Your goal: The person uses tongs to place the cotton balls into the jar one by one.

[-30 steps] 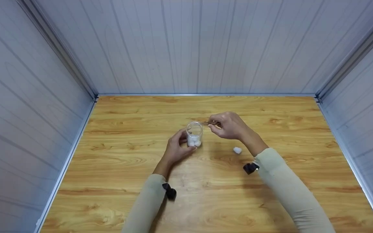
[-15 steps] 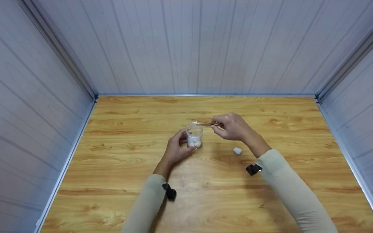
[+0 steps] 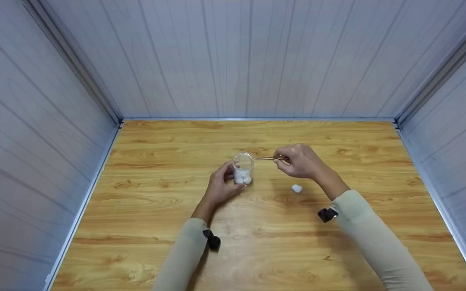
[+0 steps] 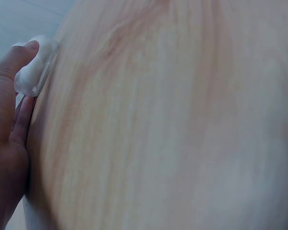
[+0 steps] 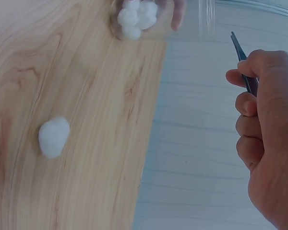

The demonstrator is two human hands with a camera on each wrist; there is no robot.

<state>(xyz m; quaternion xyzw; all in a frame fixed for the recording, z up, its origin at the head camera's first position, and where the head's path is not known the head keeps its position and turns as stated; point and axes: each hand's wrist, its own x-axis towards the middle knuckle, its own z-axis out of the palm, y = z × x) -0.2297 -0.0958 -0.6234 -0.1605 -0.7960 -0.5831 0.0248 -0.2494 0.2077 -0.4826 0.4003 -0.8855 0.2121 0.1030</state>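
A clear jar (image 3: 244, 162) stands upright on the wooden table, with several white cotton balls (image 5: 134, 17) in its lower part. My left hand (image 3: 220, 184) grips the jar from the left, its thumb across the near side in the left wrist view. To the right of the jar, my right hand (image 3: 301, 161) pinches a pair of tweezers (image 3: 269, 158) between thumb and fingers. The tips point left, just outside the rim, and hold nothing in the right wrist view. One loose cotton ball (image 3: 297, 188) lies on the table below my right hand.
The wooden tabletop (image 3: 144, 242) is bounded by pale panel walls (image 3: 233, 60) at the back and both sides. A small black camera sits on each wrist, over light green sleeves (image 3: 184, 254).
My right hand has drawn the tweezers rightward and slightly nearer, so their tips have left the jar's mouth. The left hand, the jar and the loose cotton ball stay put.
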